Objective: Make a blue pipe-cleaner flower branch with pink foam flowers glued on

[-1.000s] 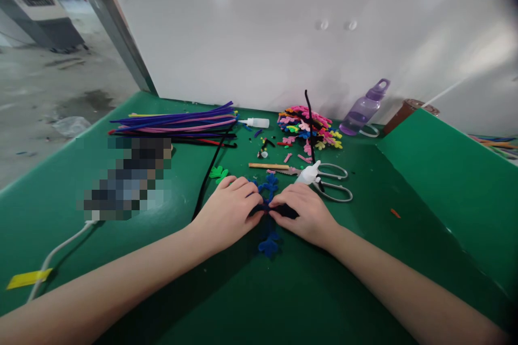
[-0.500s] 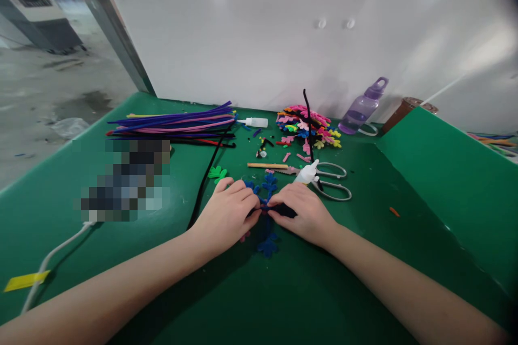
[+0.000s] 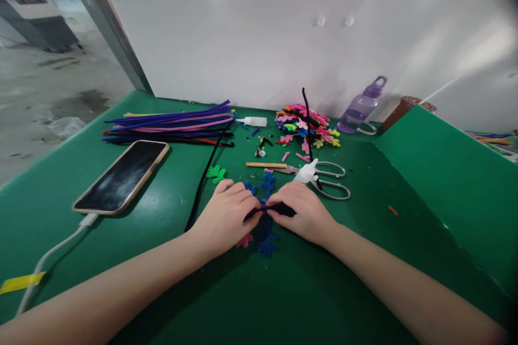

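Between my two hands is a blue pipe-cleaner snowflake shape [image 3: 267,245], its lobed arms sticking out above and below my fingers. My left hand [image 3: 231,214] pinches its middle from the left with thumb and forefinger. From the right, my right hand [image 3: 302,209] pinches the same spot, the fingertips of both hands nearly meeting. The exact join under the fingertips is hidden. A pink lobed piece [image 3: 245,240] pokes out below my left hand. Just above that hand lies a green lobed piece [image 3: 216,173], and a long black pipe cleaner [image 3: 205,178] runs past it.
Scissors [image 3: 329,180] and a white glue bottle [image 3: 306,172] lie beyond my right hand, beside a wooden stick [image 3: 266,165]. Further back are a pipe-cleaner bundle [image 3: 170,123], a colourful pile of lobed pieces [image 3: 307,126] and a purple bottle [image 3: 361,108]. A phone [image 3: 121,178] lies left.
Both hands keep their pinch on the blue shape with barely any movement. A little more of the pink piece shows under my left hand. The whole view has shifted slightly.
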{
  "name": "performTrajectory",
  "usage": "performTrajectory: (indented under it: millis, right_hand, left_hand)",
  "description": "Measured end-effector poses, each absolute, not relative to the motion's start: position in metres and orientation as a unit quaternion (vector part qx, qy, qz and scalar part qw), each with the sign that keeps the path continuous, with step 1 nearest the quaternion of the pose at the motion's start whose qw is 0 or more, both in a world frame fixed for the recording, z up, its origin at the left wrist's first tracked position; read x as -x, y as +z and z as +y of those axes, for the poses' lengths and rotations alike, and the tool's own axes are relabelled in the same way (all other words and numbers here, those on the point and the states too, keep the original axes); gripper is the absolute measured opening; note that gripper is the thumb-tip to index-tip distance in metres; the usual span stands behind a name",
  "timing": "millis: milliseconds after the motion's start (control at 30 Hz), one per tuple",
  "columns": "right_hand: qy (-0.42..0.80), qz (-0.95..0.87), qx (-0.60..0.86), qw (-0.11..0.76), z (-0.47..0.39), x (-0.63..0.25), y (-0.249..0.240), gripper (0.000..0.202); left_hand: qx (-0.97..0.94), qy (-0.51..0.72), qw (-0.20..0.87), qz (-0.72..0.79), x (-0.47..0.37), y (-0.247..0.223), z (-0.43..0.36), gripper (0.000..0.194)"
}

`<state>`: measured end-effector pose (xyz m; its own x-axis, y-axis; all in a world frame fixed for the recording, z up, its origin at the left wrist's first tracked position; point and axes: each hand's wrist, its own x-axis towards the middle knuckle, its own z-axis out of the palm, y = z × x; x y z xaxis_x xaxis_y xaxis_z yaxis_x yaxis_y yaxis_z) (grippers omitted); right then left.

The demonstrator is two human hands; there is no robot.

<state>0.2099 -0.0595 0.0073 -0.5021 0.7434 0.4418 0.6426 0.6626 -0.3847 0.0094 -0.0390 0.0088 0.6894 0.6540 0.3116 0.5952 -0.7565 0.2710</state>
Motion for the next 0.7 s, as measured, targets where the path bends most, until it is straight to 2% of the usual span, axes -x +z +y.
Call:
performTrajectory:
  millis: [267,500,700]
  right_hand:
    - [0.091,-0.86,0.403,0.301,-0.0594,-0.2105,0.0087,0.009]
    - [0.176,-0.815,0.428,0.347,-0.0603,-0.2128,0.0118,0.022]
    - [0.166,-0.815,0.435,0.344,-0.0608,-0.2116,0.0113,0.021]
  left_hand:
    - [-0.911,0.227,0.067,0.339,-0.008,0.0135,-0.0376,0.021]
    - [-0.907,0.24,0.076,0.338,-0.0057,0.0136,-0.0342,0.023]
    - [-0.908,0.253,0.093,0.323,-0.0057,0.0139,-0.0353,0.028]
